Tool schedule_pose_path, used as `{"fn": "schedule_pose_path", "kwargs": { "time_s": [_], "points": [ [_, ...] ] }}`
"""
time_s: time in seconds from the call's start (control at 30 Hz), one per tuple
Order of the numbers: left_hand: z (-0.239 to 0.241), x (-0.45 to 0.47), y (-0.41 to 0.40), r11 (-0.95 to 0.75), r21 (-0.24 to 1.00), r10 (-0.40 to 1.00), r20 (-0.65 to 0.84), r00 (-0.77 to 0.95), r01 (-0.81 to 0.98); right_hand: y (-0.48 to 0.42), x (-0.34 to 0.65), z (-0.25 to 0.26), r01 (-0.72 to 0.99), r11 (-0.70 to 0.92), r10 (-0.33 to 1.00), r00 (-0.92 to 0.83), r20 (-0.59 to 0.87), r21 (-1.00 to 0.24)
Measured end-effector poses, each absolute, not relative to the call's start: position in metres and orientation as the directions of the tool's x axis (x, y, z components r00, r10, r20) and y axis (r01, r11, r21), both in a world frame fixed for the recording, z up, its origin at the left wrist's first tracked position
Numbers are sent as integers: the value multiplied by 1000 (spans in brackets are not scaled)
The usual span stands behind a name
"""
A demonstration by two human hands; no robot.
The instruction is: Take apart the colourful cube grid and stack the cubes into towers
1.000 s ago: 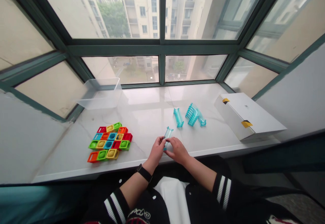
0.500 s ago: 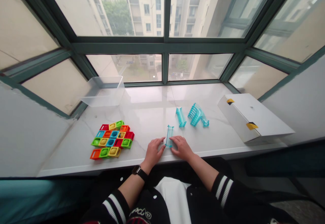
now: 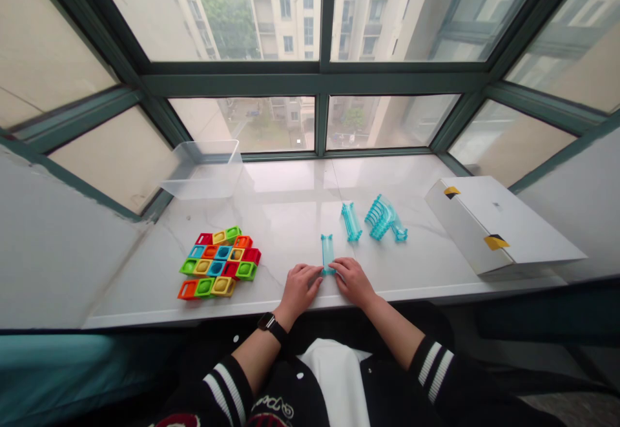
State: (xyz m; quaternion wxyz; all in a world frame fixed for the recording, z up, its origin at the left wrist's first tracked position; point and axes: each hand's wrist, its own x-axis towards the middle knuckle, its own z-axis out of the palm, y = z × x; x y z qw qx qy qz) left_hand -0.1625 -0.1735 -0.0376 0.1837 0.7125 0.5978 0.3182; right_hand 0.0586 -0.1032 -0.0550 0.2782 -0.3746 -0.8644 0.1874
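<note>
A person seated at a marble window sill (image 3: 290,207) rests both hands palm-down near the middle of its front edge. The left hand (image 3: 300,288), with a dark watch (image 3: 270,325) at the wrist, and the right hand (image 3: 353,280) lie flat and largely open, fingers loosely stretched. Their fingertips meet the near end of a clear blue track piece (image 3: 328,252) from either side. Neither hand is wrapped around it.

The track piece lies flat on the sill, running straight away from the front edge toward the glass, just ahead of the two hands.

Further back and to the right, a second straight blue piece (image 3: 351,221) lies at a slight angle, and just beside it is a ribbed curved blue piece (image 3: 385,218). Both are apart from the hands.

Toward the left of the front edge, well clear of the left hand, a cluster of coloured hollow blocks (image 3: 220,262) in red, orange, yellow, green and blue lies in tight rows. A clear plastic tub (image 3: 206,172) stands in the back left corner against the window frame. A closed white box (image 3: 498,227) with yellow tape tabs fills the right end of the sill.
</note>
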Motion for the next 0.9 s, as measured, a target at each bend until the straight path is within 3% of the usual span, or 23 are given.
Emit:
{"fn": "schedule_pose_path", "kwargs": {
  "time_s": [0.43,0.73,0.9],
  "points": [
    [-31,-162,-173,-195,694,974,218,56,693,-110,64,-53,754,460,883,-334,329,-469],
    [-32,-163,-173,-187,716,974,222,36,673,-103,77,-43,705,439,899,-340,277,-557],
    [-31,-163,-172,-175,717,977,212,28,674,-98,86,-41,726,422,907,-343,245,-544]
  ]
}}
